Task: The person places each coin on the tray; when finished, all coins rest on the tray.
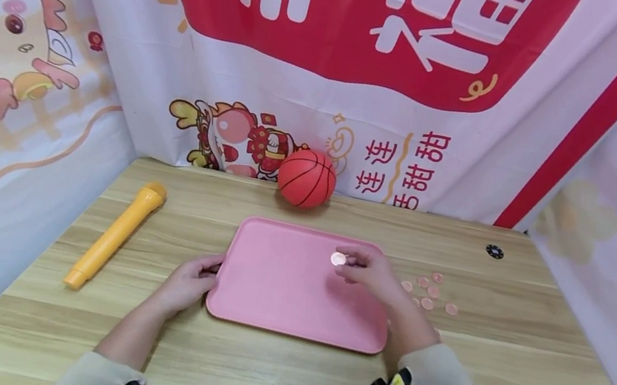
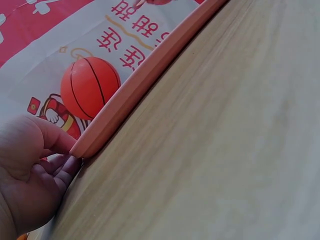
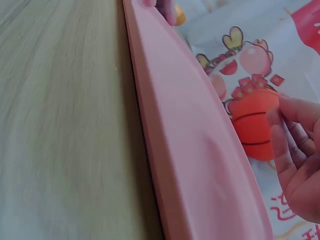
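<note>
A pink tray (image 1: 280, 296) lies flat in the middle of the wooden table. My left hand (image 1: 209, 269) holds the tray's left edge, thumb (image 2: 47, 137) over the rim (image 2: 125, 97) and fingers (image 2: 62, 172) under its corner. Above the tray's far right part, my right hand (image 1: 347, 262) pinches a small pale pink disc (image 1: 338, 259) between thumb and fingertips. Several more pink discs (image 1: 429, 293) lie loose on the table just right of the tray. In the right wrist view the fingers (image 3: 295, 150) show beside the tray (image 3: 190, 150), and the disc is hidden.
An orange toy basketball (image 1: 307, 177) rests against the back banner behind the tray. A yellow flashlight (image 1: 117, 233) lies at an angle on the left. A small black disc (image 1: 494, 251) sits at the far right. Printed banners wall off the table's back and sides.
</note>
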The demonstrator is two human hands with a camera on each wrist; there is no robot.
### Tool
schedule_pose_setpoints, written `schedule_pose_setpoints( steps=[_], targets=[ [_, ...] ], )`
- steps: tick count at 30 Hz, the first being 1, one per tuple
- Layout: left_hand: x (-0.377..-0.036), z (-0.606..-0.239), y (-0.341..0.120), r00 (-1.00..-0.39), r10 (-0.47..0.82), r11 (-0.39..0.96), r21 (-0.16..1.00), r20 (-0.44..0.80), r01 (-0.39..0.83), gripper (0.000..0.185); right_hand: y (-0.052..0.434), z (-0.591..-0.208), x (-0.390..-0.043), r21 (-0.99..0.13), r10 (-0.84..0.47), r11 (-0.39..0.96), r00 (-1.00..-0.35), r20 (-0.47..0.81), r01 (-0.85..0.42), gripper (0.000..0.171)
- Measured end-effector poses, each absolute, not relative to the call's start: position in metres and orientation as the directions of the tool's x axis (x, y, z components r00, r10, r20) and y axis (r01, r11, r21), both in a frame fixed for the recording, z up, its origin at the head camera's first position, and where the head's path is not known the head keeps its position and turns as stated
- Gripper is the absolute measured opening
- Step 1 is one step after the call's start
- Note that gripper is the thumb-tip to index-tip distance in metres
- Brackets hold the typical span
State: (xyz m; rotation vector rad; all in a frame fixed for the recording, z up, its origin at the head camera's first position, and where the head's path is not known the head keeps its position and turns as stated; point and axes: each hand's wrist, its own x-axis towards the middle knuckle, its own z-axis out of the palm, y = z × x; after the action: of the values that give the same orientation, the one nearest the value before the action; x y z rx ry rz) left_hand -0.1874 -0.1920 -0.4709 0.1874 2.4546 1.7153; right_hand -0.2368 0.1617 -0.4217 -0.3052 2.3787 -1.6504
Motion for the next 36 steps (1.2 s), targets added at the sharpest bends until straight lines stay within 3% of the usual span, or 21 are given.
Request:
schedule_pose_setpoints(
  steps=[19,30,36],
  targets=[
    [-0.188,-0.472,-0.192,-0.989,0.141,0.389,0.921,-0.054,0.005,0.052,0.058,-0.462,-0.274,-0.905,-0.166,0.415,-0.971,-0.170,0.087,0.036],
    [-0.188,-0.471,-0.192,-0.990,0.124,0.404,0.915,-0.071,-0.015,0.052,0.037,-0.454,-0.271,-0.755,-0.173,0.656,-0.971,-0.163,0.010,0.031],
    [-0.187,-0.471,-0.193,-0.990,0.131,0.402,0.916,-0.061,-0.003,0.051,0.035,-0.452,-0.271,-0.722,-0.151,0.690,-0.966,-0.211,0.050,0.035]
  ],
)
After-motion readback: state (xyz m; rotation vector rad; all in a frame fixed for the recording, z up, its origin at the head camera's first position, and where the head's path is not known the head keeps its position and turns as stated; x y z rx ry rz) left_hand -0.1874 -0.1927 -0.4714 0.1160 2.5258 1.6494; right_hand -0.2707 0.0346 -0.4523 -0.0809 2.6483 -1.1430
